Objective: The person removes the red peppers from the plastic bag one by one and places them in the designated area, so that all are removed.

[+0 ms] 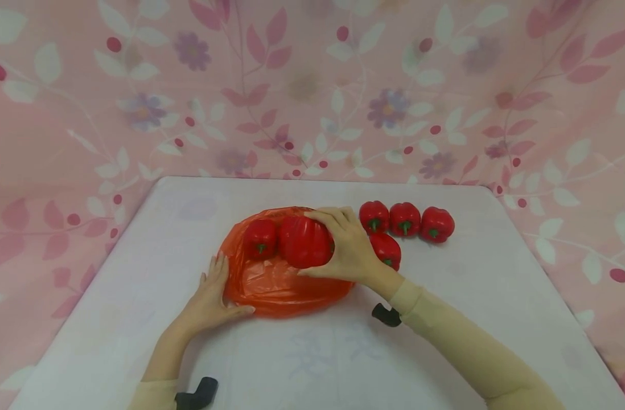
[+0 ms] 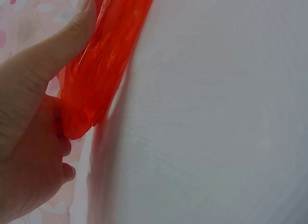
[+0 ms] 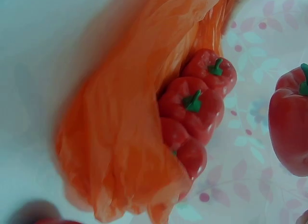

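Note:
An orange plastic bag lies on the table with its mouth turned up. Red bell peppers sit inside it; the right wrist view shows three of them, green stems showing. My right hand grips a large red bell pepper between thumb and fingers above the bag's right part. That held pepper appears at the right edge of the right wrist view. At the bag's left side my left hand rests with fingers spread along the rim, its thumb along the front; the plastic touches it.
Several more red bell peppers stand on the white table right of the bag, one partly behind the right hand. A pink floral cloth hangs behind the table. A black device is at the right wrist, another at the left.

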`<state>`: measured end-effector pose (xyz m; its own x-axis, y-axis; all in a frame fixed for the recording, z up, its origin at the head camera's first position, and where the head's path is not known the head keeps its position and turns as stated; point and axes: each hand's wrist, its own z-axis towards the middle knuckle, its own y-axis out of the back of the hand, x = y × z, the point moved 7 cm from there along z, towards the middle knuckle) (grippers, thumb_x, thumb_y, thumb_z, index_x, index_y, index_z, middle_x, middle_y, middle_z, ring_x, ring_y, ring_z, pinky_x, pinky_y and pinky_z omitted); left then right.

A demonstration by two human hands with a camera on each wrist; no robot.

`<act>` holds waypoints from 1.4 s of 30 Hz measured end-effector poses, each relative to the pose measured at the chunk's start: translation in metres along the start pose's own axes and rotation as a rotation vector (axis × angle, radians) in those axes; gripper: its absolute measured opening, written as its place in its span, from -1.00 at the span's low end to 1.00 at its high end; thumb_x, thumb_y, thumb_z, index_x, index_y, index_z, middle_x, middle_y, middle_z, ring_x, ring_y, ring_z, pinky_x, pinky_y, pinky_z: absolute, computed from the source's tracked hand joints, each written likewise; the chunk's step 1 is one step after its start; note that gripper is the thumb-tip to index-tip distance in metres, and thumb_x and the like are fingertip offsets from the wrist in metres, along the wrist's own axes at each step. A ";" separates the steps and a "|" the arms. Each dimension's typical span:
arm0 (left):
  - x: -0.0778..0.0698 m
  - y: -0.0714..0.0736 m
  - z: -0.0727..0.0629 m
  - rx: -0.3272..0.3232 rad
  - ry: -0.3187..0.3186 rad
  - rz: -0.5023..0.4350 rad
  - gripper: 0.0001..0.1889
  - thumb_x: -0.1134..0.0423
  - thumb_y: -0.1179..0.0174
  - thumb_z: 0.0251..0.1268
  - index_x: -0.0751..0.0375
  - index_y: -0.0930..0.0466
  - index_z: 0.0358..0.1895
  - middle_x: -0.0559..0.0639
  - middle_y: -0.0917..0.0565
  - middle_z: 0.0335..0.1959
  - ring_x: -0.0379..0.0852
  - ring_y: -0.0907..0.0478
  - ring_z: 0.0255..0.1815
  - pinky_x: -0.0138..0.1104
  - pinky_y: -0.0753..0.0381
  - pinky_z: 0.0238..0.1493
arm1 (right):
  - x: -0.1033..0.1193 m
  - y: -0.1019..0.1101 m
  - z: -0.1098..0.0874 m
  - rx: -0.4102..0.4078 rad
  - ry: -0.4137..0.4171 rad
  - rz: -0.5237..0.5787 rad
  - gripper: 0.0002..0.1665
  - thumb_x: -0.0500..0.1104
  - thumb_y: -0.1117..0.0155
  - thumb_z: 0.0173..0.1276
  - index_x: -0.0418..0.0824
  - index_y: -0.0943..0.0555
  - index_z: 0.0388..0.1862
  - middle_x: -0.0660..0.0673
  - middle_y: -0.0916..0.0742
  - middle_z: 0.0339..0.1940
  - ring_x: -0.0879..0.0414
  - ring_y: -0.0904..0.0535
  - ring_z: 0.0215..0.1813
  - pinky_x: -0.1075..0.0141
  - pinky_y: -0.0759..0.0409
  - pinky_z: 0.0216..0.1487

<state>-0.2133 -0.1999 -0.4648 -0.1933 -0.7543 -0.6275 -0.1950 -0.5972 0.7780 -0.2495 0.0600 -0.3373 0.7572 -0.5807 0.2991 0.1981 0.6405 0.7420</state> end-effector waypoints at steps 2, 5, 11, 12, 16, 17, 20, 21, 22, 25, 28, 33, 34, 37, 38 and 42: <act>0.000 0.000 0.000 -0.002 -0.004 0.001 0.33 -0.25 -0.43 -0.13 0.46 0.24 0.49 0.31 0.28 0.54 0.25 0.44 0.52 0.23 0.34 0.40 | -0.002 0.003 -0.002 -0.007 0.002 -0.008 0.14 0.32 -0.61 -0.28 -0.10 -0.39 0.28 -0.08 -0.51 0.18 0.04 -0.34 0.16 0.09 -0.55 0.04; 0.001 0.000 0.000 -0.003 -0.003 0.007 0.33 -0.26 -0.43 -0.13 0.46 0.24 0.49 0.31 0.28 0.54 0.25 0.44 0.53 0.23 0.34 0.40 | -0.006 0.009 -0.006 -0.017 0.003 -0.019 0.15 0.32 -0.61 -0.29 -0.12 -0.39 0.27 -0.08 -0.51 0.18 0.04 -0.34 0.17 0.06 -0.50 0.08; 0.003 -0.001 0.001 0.013 0.009 0.012 0.34 -0.26 -0.43 -0.13 0.44 0.26 0.50 0.29 0.30 0.54 0.22 0.46 0.53 0.21 0.36 0.41 | -0.015 0.021 -0.013 -0.043 0.006 -0.026 0.15 0.29 -0.63 -0.31 -0.16 -0.40 0.26 -0.09 -0.52 0.19 0.01 -0.36 0.17 0.03 -0.47 0.08; 0.002 -0.001 0.001 0.012 0.009 0.013 0.34 -0.26 -0.43 -0.13 0.44 0.26 0.50 0.29 0.29 0.54 0.23 0.46 0.53 0.21 0.36 0.41 | -0.016 0.023 -0.014 -0.047 0.008 -0.029 0.15 0.29 -0.63 -0.31 -0.17 -0.40 0.26 -0.10 -0.52 0.20 0.01 -0.36 0.16 0.03 -0.47 0.08; 0.001 -0.002 0.001 0.011 0.007 0.012 0.33 -0.26 -0.43 -0.12 0.45 0.25 0.50 0.30 0.29 0.54 0.23 0.45 0.53 0.22 0.36 0.41 | -0.021 0.029 -0.018 -0.055 0.006 -0.054 0.16 0.29 -0.63 -0.33 -0.17 -0.40 0.25 -0.12 -0.52 0.18 -0.02 -0.38 0.15 0.02 -0.44 0.09; 0.001 -0.001 0.001 0.010 0.005 0.012 0.33 -0.26 -0.42 -0.12 0.46 0.25 0.49 0.30 0.29 0.54 0.24 0.45 0.53 0.22 0.35 0.40 | -0.023 0.030 -0.019 -0.058 0.005 -0.058 0.16 0.29 -0.63 -0.34 -0.18 -0.41 0.25 -0.12 -0.52 0.18 -0.02 -0.38 0.14 0.02 -0.43 0.09; 0.000 -0.001 0.000 0.004 -0.002 0.014 0.33 -0.26 -0.42 -0.12 0.47 0.24 0.49 0.32 0.28 0.54 0.27 0.44 0.52 0.23 0.35 0.40 | -0.027 0.034 -0.022 -0.063 -0.007 -0.068 0.16 0.29 -0.64 -0.35 -0.17 -0.41 0.24 -0.13 -0.53 0.16 -0.04 -0.38 0.15 -0.01 -0.40 0.10; 0.000 -0.001 0.000 0.005 -0.003 0.017 0.33 -0.26 -0.42 -0.11 0.47 0.24 0.49 0.32 0.28 0.54 0.27 0.44 0.52 0.24 0.35 0.40 | -0.028 0.035 -0.023 -0.066 -0.012 -0.068 0.16 0.29 -0.64 -0.35 -0.17 -0.42 0.24 -0.13 -0.53 0.15 -0.04 -0.38 0.15 -0.02 -0.39 0.12; 0.000 -0.001 0.000 0.004 -0.004 0.019 0.33 -0.26 -0.42 -0.11 0.48 0.24 0.49 0.32 0.28 0.54 0.28 0.43 0.52 0.24 0.34 0.40 | -0.029 0.036 -0.024 -0.071 -0.015 -0.064 0.16 0.29 -0.64 -0.36 -0.16 -0.42 0.24 -0.12 -0.54 0.15 -0.04 -0.38 0.16 -0.04 -0.38 0.12; 0.000 -0.001 0.001 0.011 0.001 0.022 0.33 -0.26 -0.42 -0.11 0.47 0.25 0.49 0.31 0.29 0.54 0.26 0.44 0.52 0.22 0.35 0.40 | -0.033 0.040 -0.027 -0.075 -0.023 -0.056 0.15 0.27 -0.65 -0.36 -0.16 -0.43 0.24 -0.12 -0.54 0.16 -0.05 -0.38 0.17 -0.07 -0.39 0.13; 0.000 -0.002 0.002 0.017 0.006 0.021 0.34 -0.27 -0.42 -0.12 0.45 0.26 0.50 0.29 0.31 0.54 0.23 0.46 0.53 0.21 0.36 0.41 | -0.036 0.043 -0.030 -0.075 -0.031 -0.054 0.14 0.23 -0.66 -0.35 -0.16 -0.42 0.24 -0.12 -0.54 0.17 -0.05 -0.38 0.18 -0.09 -0.42 0.11; -0.001 -0.001 0.002 0.010 -0.003 0.024 0.32 -0.25 -0.42 -0.10 0.47 0.26 0.49 0.33 0.29 0.54 0.25 0.44 0.52 0.23 0.35 0.40 | -0.042 0.049 -0.035 -0.083 -0.052 -0.062 0.15 0.22 -0.67 -0.38 -0.15 -0.43 0.24 -0.14 -0.54 0.14 -0.06 -0.37 0.19 -0.09 -0.42 0.08; -0.001 -0.001 0.002 0.009 -0.004 0.026 0.32 -0.25 -0.42 -0.10 0.47 0.26 0.49 0.33 0.28 0.54 0.26 0.44 0.52 0.23 0.34 0.40 | -0.044 0.050 -0.036 -0.083 -0.056 -0.064 0.15 0.21 -0.67 -0.39 -0.15 -0.43 0.24 -0.14 -0.54 0.13 -0.06 -0.37 0.18 -0.09 -0.41 0.08; -0.002 -0.001 0.002 0.008 -0.006 0.028 0.32 -0.26 -0.41 -0.09 0.47 0.26 0.49 0.34 0.28 0.53 0.26 0.44 0.52 0.23 0.34 0.40 | -0.048 0.052 -0.039 -0.083 -0.066 -0.068 0.15 0.21 -0.68 -0.39 -0.15 -0.43 0.24 -0.15 -0.54 0.13 -0.07 -0.37 0.16 -0.08 -0.41 0.05; -0.002 -0.001 0.002 0.009 -0.006 0.029 0.32 -0.26 -0.41 -0.09 0.47 0.26 0.49 0.33 0.28 0.54 0.26 0.44 0.52 0.23 0.34 0.40 | -0.049 0.053 -0.040 -0.082 -0.069 -0.071 0.15 0.20 -0.68 -0.39 -0.15 -0.43 0.24 -0.15 -0.54 0.13 -0.07 -0.37 0.16 -0.07 -0.43 0.04; -0.001 -0.001 0.002 0.010 -0.009 0.032 0.33 -0.26 -0.42 -0.10 0.47 0.26 0.49 0.33 0.29 0.54 0.27 0.43 0.52 0.23 0.34 0.40 | -0.054 0.056 -0.046 -0.080 -0.085 -0.076 0.15 0.19 -0.68 -0.38 -0.16 -0.42 0.25 -0.15 -0.54 0.15 -0.08 -0.35 0.16 -0.06 -0.47 0.00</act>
<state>-0.2147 -0.1978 -0.4650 -0.2081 -0.7707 -0.6023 -0.1983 -0.5697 0.7975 -0.2504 0.1501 -0.3391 0.6833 -0.6674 0.2960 0.3044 0.6289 0.7154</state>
